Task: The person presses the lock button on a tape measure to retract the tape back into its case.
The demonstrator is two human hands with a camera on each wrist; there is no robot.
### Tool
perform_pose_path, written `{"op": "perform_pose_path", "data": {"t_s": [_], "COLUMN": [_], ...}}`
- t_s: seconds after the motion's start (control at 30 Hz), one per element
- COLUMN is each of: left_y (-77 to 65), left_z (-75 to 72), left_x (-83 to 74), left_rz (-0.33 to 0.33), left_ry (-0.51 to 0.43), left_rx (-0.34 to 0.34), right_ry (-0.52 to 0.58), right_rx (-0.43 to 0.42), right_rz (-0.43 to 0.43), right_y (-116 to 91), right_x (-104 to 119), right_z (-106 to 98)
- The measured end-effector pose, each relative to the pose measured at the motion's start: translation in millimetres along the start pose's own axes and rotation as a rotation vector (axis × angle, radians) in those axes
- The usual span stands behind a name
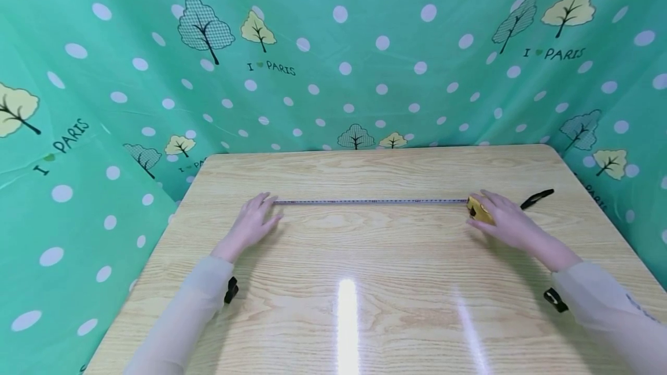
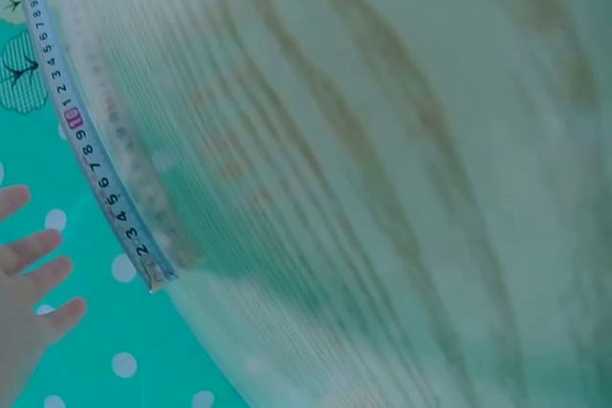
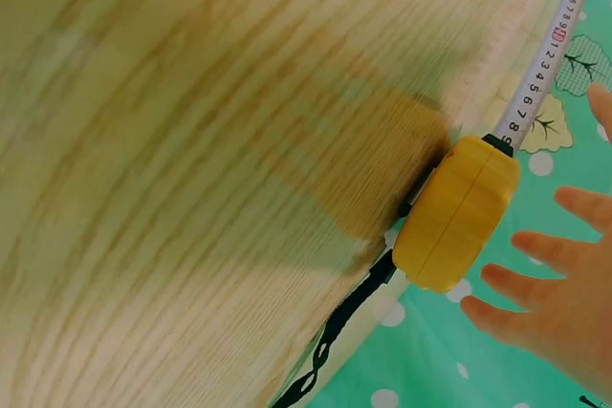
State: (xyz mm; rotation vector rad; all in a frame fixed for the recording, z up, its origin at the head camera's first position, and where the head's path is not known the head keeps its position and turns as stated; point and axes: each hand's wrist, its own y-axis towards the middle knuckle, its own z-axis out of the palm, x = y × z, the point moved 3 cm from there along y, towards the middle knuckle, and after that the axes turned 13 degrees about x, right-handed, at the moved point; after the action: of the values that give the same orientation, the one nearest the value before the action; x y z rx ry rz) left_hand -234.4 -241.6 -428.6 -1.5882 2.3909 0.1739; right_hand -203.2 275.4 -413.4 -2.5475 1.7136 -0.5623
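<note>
A yellow tape measure (image 1: 480,211) (image 3: 457,215) rests toward the right of the wooden table. Its pale blade (image 1: 370,201) (image 2: 103,174) runs out straight to the left, and its metal end hook (image 2: 158,279) lies free on the wood. Beside that end is my left hand (image 1: 251,221) (image 2: 24,308), fingers spread and apart from the hook in the left wrist view. My right hand (image 1: 504,220) (image 3: 564,284) hovers by the case with straight, spread fingers; a gap shows between them and the case in the right wrist view. A black wrist strap (image 1: 537,198) (image 3: 335,322) trails from the case.
The light wooden table (image 1: 333,247) reaches back to a green dotted curtain (image 1: 333,74) with printed trees, which also hangs along both sides. Glare streaks (image 1: 347,328) shine on the front of the tabletop. Black bands sit at both sleeves.
</note>
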Motion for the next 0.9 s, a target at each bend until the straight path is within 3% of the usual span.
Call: {"op": "perform_pose_path", "data": {"t_s": [0.13, 0.47, 0.9], "left_y": [2.4, 8.8, 14.9], "left_z": [-0.3, -1.7, -1.9], "left_x": [5.8, 15.3, 24.2], "left_rz": [-0.008, -0.059, -0.06], "left_ry": [-0.018, -0.031, -0.043], "left_rx": [-0.013, 0.034, 0.026], "right_ry": [0.016, 0.008, 0.031], "right_rx": [0.008, -0.015, 0.021], "right_rz": [0.0, -0.007, 0.026], "right_y": [1, 9, 18], "right_x": [-1, -9, -16], "right_z": [-2, -4, -4]}}
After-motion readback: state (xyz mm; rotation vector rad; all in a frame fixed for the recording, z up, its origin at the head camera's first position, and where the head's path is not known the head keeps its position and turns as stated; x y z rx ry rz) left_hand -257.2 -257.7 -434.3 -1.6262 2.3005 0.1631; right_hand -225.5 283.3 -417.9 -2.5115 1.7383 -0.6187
